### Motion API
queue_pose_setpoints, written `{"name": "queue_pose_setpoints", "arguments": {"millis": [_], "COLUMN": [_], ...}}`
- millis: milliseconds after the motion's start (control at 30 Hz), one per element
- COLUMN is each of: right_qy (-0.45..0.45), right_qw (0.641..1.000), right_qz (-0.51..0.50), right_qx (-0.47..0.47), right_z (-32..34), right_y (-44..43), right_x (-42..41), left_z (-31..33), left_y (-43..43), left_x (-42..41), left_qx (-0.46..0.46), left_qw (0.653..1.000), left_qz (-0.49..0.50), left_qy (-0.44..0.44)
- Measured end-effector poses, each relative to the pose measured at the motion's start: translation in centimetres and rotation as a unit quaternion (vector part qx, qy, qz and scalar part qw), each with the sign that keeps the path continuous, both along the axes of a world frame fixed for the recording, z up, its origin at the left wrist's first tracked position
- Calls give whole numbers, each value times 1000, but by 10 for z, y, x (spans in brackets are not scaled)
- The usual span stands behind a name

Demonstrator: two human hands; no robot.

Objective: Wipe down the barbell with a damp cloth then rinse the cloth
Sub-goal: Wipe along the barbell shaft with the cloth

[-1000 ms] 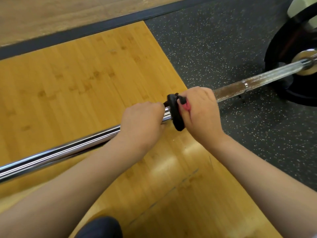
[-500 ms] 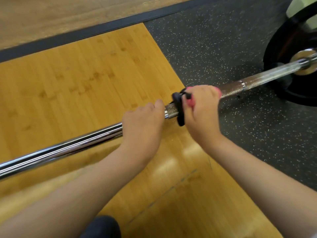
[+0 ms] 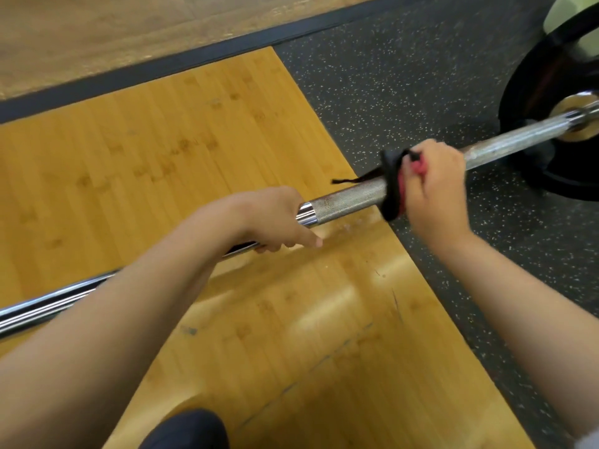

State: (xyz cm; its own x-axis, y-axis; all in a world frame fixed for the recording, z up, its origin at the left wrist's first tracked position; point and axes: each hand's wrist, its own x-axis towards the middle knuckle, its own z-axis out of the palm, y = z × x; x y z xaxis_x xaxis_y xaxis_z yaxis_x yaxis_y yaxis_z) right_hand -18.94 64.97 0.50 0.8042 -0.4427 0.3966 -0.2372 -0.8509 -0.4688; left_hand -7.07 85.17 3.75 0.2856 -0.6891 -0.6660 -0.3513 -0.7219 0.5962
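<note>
The barbell [image 3: 350, 197] runs across the bamboo platform [image 3: 162, 140] and the speckled rubber floor [image 3: 405, 76], with a black weight plate [image 3: 531, 92] at its right end. The cloth [image 3: 390, 189] — red with a dark edge — is wrapped round the knurled shaft just past the platform edge. It is clenched there by the right grip [image 3: 434, 186], the fingers being curled over cloth and bar together. A loose dark strand trails from the cloth to the left. The left grip [image 3: 272, 218] is closed over the shaft where smooth chrome meets knurling, apart from the cloth, and the bar is steadied by it.

The wiping step is judged to be in hand; the rinse is not yet begun. For the next move, the cloth is to be drawn along the knurling toward the plate under a firm squeeze — the bar being restrained against rolling by the left grip. No water source is seen.
</note>
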Motion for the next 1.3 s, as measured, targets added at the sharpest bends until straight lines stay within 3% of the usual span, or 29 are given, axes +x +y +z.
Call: {"name": "queue_pose_setpoints", "arguments": {"millis": [67, 133, 200, 233, 267, 333, 433, 567, 700, 767, 800, 867, 933, 1000, 1100, 1300], "right_qy": [7, 8, -13, -26, -32, -32, -34, -22, 15, 15, 15, 17, 5, -8, -23, -22], "right_qw": [1000, 1000, 999, 999, 999, 998, 994, 992, 998, 1000, 1000, 999, 999, 1000, 997, 987], "right_qz": [-21, -27, -29, -19, -1, 58, 99, 128, 58, 3, -12, -28, -38, -16, 67, 154], "right_qx": [8, 11, 16, 10, 1, -6, 23, 11, -9, 2, 16, 27, 21, 5, -8, -32], "right_z": [1, 0, 0, 0, -1, -4, -7, -4, -3, 0, 2, 3, 2, 0, -8, -5], "right_y": [-20, -20, -4, 9, 26, 65, 105, 89, 40, 9, -3, -13, 0, 29, 86, 97], "right_x": [-4, -5, -3, -2, 0, 5, 9, 7, 7, 3, 1, -1, 1, 6, 13, 9], "left_z": [3, 4, -2, -11, -14, -13, -14, -10, -4, -1, 1, 2, -3, -11, -13, -11], "left_y": [3, 3, 4, 6, 7, 8, 4, 1, -3, -4, -4, -2, 4, 10, 12, 21], "left_x": [7, 6, -12, -26, -41, -55, -52, -41, -12, -3, -3, -13, -33, -51, -53, -48], "left_qx": [-20, -28, -17, -31, -38, -48, -33, -35, -2, -5, -9, -5, -26, -43, -62, -43], "left_qw": [995, 999, 984, 941, 895, 850, 867, 897, 985, 997, 997, 985, 927, 874, 845, 876], "left_qz": [9, 2, 1, 7, -5, 7, 20, -3, -15, -12, -6, 2, 22, 9, 18, 32], "left_qy": [94, 37, -175, -336, -444, -524, -497, -441, -171, -80, -78, -174, -374, -484, -530, -479]}}
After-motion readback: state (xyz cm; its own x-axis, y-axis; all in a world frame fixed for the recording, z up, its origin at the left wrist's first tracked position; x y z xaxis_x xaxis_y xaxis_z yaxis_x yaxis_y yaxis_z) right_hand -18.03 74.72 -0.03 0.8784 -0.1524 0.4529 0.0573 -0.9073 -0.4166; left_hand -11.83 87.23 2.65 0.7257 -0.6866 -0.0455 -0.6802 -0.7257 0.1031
